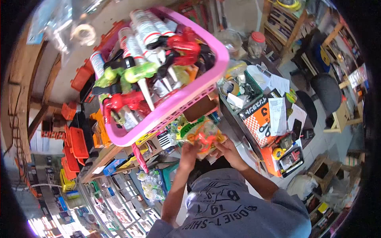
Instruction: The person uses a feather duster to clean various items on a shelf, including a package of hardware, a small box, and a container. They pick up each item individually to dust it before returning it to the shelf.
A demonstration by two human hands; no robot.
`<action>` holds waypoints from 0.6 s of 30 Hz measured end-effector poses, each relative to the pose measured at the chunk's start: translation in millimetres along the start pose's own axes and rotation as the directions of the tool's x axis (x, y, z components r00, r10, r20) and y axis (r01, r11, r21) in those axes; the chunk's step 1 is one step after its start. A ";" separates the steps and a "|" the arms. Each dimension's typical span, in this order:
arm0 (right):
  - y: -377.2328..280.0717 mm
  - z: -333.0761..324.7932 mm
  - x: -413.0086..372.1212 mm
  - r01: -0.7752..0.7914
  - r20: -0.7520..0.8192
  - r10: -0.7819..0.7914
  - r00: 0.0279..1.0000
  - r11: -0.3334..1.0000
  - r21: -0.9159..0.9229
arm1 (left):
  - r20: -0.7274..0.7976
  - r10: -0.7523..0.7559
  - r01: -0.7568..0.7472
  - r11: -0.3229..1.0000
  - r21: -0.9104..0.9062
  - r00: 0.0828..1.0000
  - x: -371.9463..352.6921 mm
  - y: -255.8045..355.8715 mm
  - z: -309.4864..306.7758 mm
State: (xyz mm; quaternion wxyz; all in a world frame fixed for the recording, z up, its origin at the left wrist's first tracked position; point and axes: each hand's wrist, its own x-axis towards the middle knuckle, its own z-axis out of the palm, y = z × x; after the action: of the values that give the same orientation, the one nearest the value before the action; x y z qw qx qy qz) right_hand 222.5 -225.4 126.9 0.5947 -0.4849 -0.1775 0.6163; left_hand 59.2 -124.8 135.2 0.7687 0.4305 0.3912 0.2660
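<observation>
In front of my chest, a clear plastic packet (204,137) with bright orange and yellow contents is held between both hands. My left hand (189,154) grips its lower left side, fingers closed. My right hand (225,148) pinches its lower right edge. What exactly lies inside the packet is too small and blurred to name. Just beyond it is a green and yellow printed package (189,127). Above the hands stands a pink plastic basket (178,111), full of white tubes (141,25) with long nozzles and red (184,45) and green plastic pieces (141,71).
A dark green crate (254,101) of small goods stands on the right-hand table, near an orange checkered box (258,127), papers (277,117) and a phone (297,127). Orange bins (77,142) line the left. A dark chair (326,91) is at the far right.
</observation>
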 end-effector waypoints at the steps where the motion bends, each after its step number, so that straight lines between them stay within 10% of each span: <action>1: 1.4 -0.2 2.1 0.001 -0.017 -0.001 1.000 1.000 0.021 | -0.009 -0.007 0.005 0.986 -0.170 1.000 2.8 10.0 -1.6; 9: -13.5 0.6 22.6 0.024 0.065 -0.023 0.998 1.000 -0.012 | -0.308 -0.073 0.002 0.974 -0.225 0.949 13.3 71.4 -10.0; 18: -30.4 18.1 57.3 -0.025 0.014 0.026 1.000 0.999 -0.043 | -0.277 -0.124 0.141 0.989 0.041 0.953 77.7 96.8 -1.9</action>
State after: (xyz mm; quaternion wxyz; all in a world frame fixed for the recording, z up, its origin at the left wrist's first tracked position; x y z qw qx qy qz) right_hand 235.1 -160.0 137.4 0.5749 -0.4951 -0.1888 0.6235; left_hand 93.5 -18.8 189.9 0.7099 0.3853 0.5298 0.2587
